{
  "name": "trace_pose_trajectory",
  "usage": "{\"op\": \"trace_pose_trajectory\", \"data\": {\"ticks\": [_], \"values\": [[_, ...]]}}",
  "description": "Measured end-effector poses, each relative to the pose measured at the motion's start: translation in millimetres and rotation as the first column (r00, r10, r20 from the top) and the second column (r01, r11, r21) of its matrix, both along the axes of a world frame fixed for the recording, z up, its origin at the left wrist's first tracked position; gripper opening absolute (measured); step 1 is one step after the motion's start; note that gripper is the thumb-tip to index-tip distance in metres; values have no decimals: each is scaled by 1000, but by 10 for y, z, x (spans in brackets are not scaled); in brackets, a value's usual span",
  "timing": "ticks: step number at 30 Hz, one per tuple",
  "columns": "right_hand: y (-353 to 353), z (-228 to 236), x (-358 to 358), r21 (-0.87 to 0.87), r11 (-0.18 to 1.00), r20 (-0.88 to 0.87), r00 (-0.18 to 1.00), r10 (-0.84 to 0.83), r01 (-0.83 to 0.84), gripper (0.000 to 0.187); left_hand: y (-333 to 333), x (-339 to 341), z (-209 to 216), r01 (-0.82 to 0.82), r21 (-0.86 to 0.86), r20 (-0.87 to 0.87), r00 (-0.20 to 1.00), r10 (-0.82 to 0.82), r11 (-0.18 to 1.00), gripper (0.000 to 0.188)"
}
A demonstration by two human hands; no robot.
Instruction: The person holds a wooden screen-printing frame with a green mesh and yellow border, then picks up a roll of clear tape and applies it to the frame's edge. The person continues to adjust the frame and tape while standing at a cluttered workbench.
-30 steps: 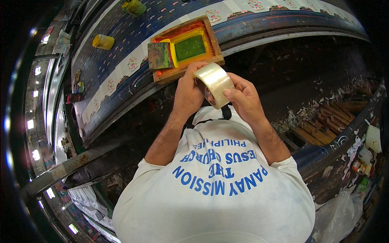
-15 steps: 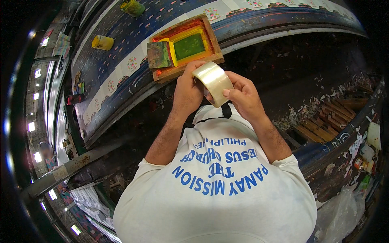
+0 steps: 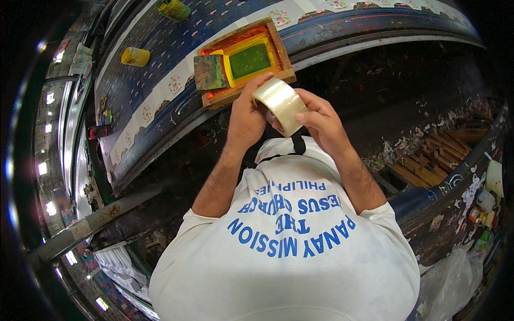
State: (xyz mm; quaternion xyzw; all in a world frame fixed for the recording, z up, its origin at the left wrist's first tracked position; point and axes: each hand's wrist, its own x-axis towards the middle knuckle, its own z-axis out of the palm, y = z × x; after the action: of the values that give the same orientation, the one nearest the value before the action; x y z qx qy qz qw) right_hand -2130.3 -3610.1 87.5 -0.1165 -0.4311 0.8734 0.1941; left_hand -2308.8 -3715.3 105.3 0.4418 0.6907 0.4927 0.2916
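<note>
A wide roll of clear packing tape (image 3: 284, 101) is held up in front of my chest, tilted, between both hands. My left hand (image 3: 248, 115) grips its left side, with some fingers hidden behind or inside the ring. On the right edge, my right hand (image 3: 321, 119) holds the roll with the thumb against the tape's outer face and the fingers curled behind. Just beyond the roll, a wooden screen-printing frame (image 3: 246, 61) smeared with yellow and red ink rests at the table's edge. A stained flat block (image 3: 210, 71) lies across the frame's left end.
The long printing table (image 3: 155, 80) curves across the far side, with a strip of flower-printed pieces along it. Two yellow-stained tubs (image 3: 135, 56) stand on it. Wooden slats (image 3: 428, 158) and scraps lie at right, near a clear plastic bag (image 3: 450, 278). A metal beam (image 3: 101, 216) crosses at left.
Both hands and the tape roll have shifted slightly up and left. My right thumb sits a little differently on the roll's edge. The frame and table stay as they were.
</note>
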Motion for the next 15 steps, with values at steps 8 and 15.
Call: {"op": "trace_pose_trajectory", "data": {"ticks": [8,15], "values": [[46,155,18,821,499,6,869,-496,279,55,22,13,-60,-89,119,-196,974,111,989,53],[61,282,56,624,776,258,911,-322,98,56,52,-17,-118,-79,122,-278,954,110,989,54]]}}
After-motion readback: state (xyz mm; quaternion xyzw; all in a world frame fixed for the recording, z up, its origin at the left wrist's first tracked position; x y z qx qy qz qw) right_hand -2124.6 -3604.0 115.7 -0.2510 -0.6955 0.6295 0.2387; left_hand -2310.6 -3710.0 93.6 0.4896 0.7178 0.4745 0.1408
